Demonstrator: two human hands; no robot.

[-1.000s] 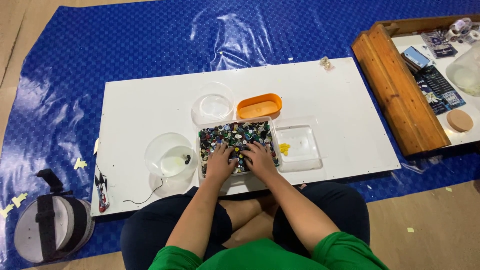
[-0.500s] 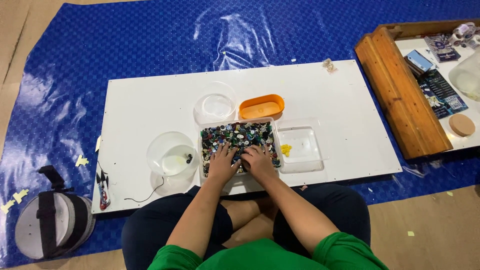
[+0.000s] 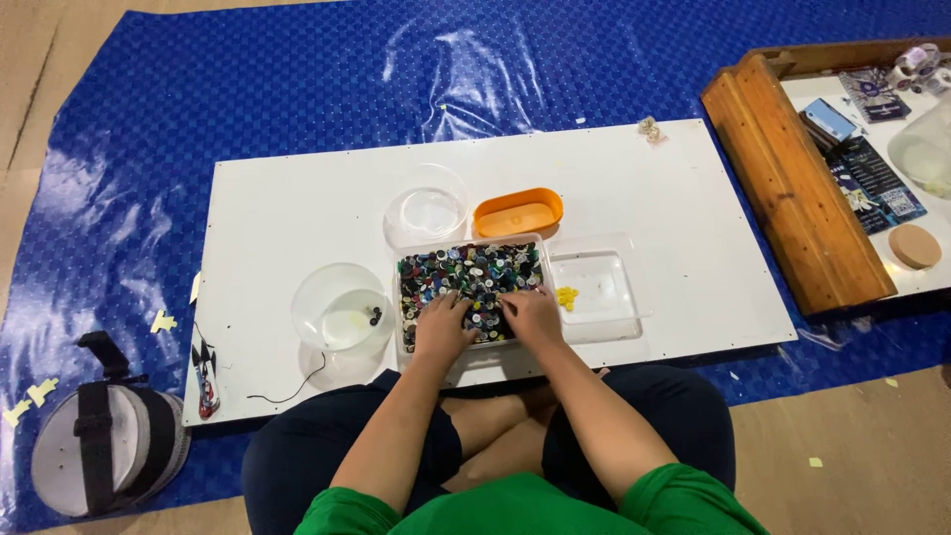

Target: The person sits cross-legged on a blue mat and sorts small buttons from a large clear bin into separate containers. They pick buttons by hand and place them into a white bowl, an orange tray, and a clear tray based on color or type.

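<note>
A seated person rests the left hand (image 3: 441,325) and right hand (image 3: 535,314), fingers spread, in a clear tray of mixed buttons (image 3: 468,282) at the near edge of a white board (image 3: 297,208), flanked by a clear bowl (image 3: 341,309) and a clear square dish (image 3: 597,287) holding yellow pieces.

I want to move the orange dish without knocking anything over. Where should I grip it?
Probably grip the orange dish across its long rim, coming from above on its far side: it sits upright, close behind the button tray, with a clear round bowl to its left.
</note>
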